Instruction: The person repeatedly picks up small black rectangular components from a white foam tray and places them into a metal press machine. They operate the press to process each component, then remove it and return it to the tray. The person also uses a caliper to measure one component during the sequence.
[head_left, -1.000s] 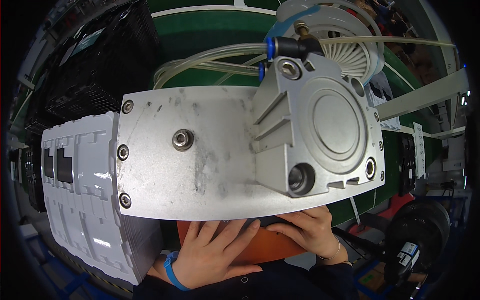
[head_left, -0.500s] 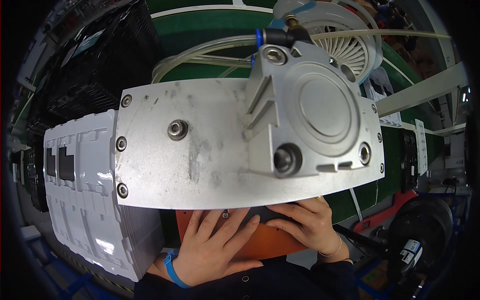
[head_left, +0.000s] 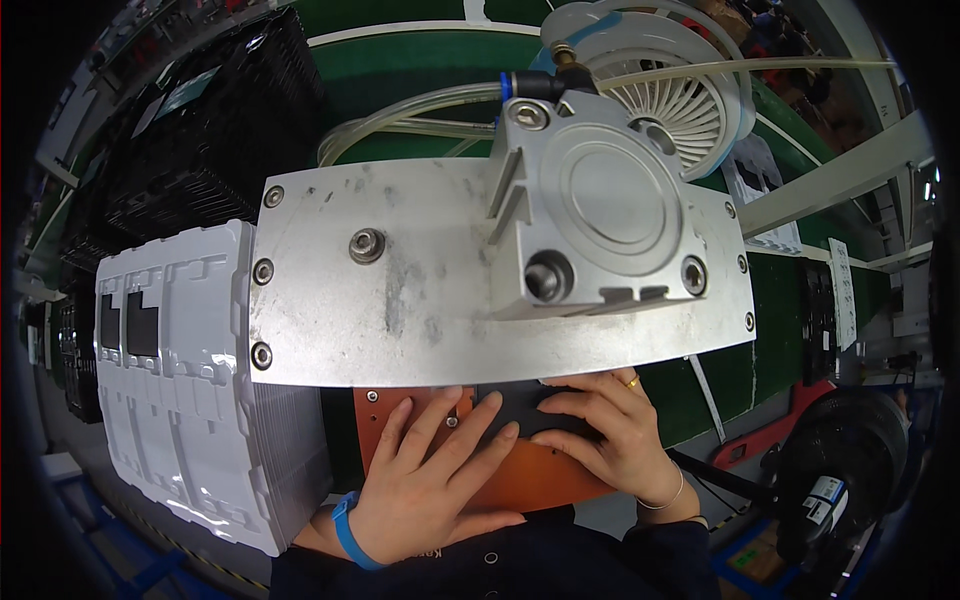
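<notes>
Green bench [head_left: 400, 62] on a workshop floor, its middle filled by a pale aluminium plate [head_left: 430, 340] bolted along both short ends and topped, right of its centre, by a square-bodied pneumatic cylinder [head_left: 618, 205]. Just below the near edge of the plate, as seen from above, two bare hands work over an orange fixture [head_left: 545, 485], where a flat dark grey piece [head_left: 525, 403] lies partly tucked from view by the plate. The left hand [head_left: 425, 485], a blue wristband [head_left: 347, 530] at its wrist, is palm down with fingers spread, grasping nothing; the piece lies just to its right, index and middle fingertips at its left edge, the others over the fixture. The right hand [head_left: 615, 430], wearing a gold ring [head_left: 632, 382], curls in from the opposite side, fingers bent over the right part of the piece and thumb by its near edge; whether it pinches or only rests there cannot be told. Left of the plate rises a stack of white plastic trays [head_left: 190, 400], and beyond its far left corner stand black crates [head_left: 205, 140]. Clear tubing [head_left: 420, 105] loops behind the plate, with a white fan [head_left: 675, 110] past its far right side.
</notes>
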